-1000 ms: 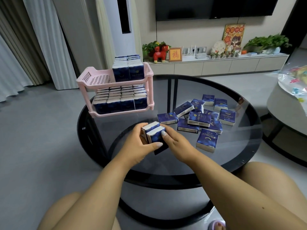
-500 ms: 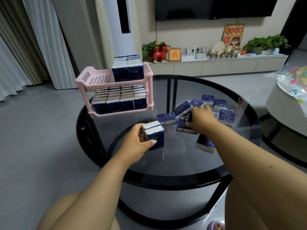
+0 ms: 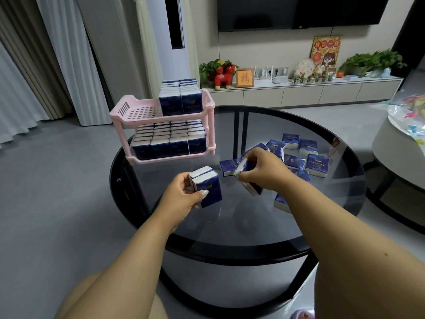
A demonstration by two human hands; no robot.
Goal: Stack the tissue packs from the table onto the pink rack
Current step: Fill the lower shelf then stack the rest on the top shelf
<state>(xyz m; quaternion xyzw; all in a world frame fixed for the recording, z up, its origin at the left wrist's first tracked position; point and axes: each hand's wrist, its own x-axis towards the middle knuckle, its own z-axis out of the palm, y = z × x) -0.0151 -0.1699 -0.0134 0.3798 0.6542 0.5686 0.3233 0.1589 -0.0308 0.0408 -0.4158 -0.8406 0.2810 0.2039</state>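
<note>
Left hand [image 3: 181, 199] fingers grasping two upright dark-blue tissue packs [image 3: 205, 186] above round black glass counter [image 3: 230, 229] | my right hand [image 3: 264, 172] pinching one loose pack [image 3: 243, 168] | two-tier pink plastic rack [image 3: 138, 111] nearly full

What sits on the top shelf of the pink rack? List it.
On the pink rack, the top shelf holds two rows of upright blue tissue packs at its right end. The left part shows bare perforated floor. How many packs stand behind the front pair is partly hidden.
</note>
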